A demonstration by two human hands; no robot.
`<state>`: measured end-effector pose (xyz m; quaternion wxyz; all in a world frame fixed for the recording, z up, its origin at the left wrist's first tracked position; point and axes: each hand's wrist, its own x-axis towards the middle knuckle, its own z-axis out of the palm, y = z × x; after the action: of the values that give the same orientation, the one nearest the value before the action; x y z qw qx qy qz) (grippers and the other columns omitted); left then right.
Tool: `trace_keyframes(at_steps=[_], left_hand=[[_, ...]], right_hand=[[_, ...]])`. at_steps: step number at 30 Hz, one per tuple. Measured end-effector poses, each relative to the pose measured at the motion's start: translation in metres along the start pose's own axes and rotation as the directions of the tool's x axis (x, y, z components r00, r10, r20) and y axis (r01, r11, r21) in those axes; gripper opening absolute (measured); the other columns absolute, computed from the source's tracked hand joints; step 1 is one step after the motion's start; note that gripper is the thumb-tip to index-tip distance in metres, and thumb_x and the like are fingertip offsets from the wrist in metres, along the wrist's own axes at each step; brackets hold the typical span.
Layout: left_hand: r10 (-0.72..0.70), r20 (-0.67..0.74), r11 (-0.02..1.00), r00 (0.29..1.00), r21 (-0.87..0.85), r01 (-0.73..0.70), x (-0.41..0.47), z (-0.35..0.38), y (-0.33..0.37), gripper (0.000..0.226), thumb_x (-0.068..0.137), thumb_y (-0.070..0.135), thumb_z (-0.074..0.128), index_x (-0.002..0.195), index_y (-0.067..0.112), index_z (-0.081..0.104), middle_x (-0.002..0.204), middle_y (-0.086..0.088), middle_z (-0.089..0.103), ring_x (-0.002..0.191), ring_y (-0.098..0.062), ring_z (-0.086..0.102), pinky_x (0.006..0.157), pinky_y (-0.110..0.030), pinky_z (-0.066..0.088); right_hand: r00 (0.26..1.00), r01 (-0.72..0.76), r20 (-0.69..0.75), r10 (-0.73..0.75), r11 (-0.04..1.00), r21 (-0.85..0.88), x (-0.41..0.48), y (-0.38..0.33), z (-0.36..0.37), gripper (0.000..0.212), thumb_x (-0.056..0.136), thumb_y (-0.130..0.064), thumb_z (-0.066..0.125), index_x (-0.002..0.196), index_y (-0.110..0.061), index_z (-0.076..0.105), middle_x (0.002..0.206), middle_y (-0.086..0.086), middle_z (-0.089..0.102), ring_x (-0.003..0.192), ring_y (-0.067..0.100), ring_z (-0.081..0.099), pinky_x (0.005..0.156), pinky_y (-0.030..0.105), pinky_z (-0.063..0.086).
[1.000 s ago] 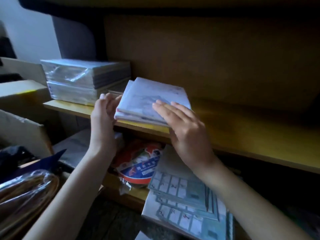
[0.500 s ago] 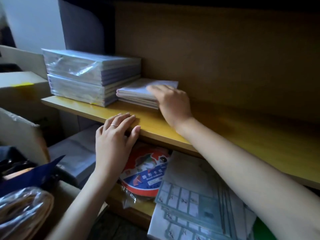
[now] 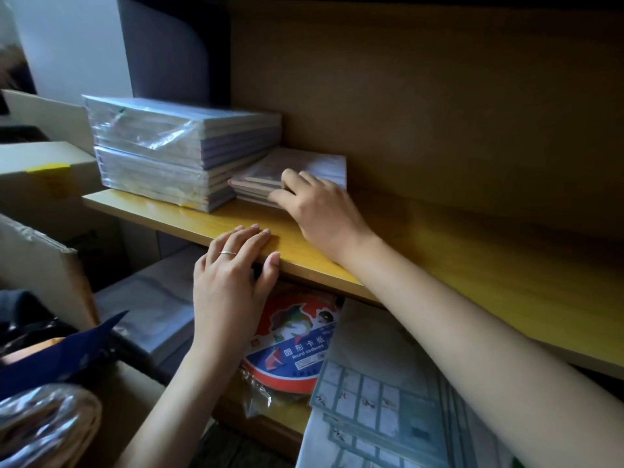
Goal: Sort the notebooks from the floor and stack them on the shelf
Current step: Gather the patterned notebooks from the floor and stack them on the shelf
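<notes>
Here the biggest thing on the shelf (image 3: 456,275) is the wrapped stack of notebooks (image 3: 175,153), two film-covered blocks one on the other at its left end. I take it as the mark to stack against, because the small pile of notebooks (image 3: 314,165) lies flat just beside it, its left corner touching or nearly touching the wrapped side; I cannot tell which. My right hand (image 3: 324,214) lies over the pile's near right corner, fingers laid close together on the top cover and the thumb against the front edges, pressing more than pinching. To my mind that is to square the loose books and push them home. My left hand (image 3: 233,278) rests flat on the shelf's front lip, fingers straight and side by side, thumb down against the edge, holding nothing. I judge it steadies me while the other arm reaches in.

The board is smooth yellow wood running off to the right, with a brown back panel (image 3: 439,113) close behind. Pale cardboard boxes (image 3: 44,173) stand to the left. On the level below lie gridded sheets (image 3: 378,410) and a round cardboard pack (image 3: 293,346) in film. Smallest, a thin ring (image 3: 228,253) sits on my left hand.
</notes>
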<state>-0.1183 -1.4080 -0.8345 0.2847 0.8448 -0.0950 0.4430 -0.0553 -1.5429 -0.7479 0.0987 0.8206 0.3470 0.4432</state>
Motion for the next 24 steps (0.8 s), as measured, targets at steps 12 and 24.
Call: trace_keyframes(at_steps=[12, 24], left_hand=[[0.008, -0.011, 1.0, 1.0, 0.004, -0.008, -0.001, 0.003, -0.002, 0.046, 0.092, 0.043, 0.039, 0.119, 0.014, 0.064, 0.125, -0.003, 0.062, 0.122, -0.022, 0.048, 0.096, -0.043, 0.041], [0.019, -0.006, 1.0, 1.0, 0.002, -0.019, -0.001, 0.002, -0.001, 0.047, 0.093, 0.042, 0.037, 0.119, 0.013, 0.064, 0.125, -0.003, 0.061, 0.122, -0.023, 0.047, 0.096, -0.045, 0.042]], right_hand=[[0.887, -0.451, -0.057, 0.458, 0.886, 0.108, -0.004, 0.007, -0.009, 0.033, 0.089, -0.015, 0.049, 0.122, -0.011, 0.048, 0.106, 0.009, 0.059, 0.085, 0.024, 0.062, 0.058, 0.032, 0.045], [0.849, -0.511, 0.196, 0.49, 0.856, 0.072, -0.008, 0.02, 0.008, 0.031, 0.102, -0.016, 0.034, 0.132, -0.011, 0.031, 0.098, 0.01, 0.067, 0.075, 0.023, 0.066, 0.056, 0.033, 0.051]])
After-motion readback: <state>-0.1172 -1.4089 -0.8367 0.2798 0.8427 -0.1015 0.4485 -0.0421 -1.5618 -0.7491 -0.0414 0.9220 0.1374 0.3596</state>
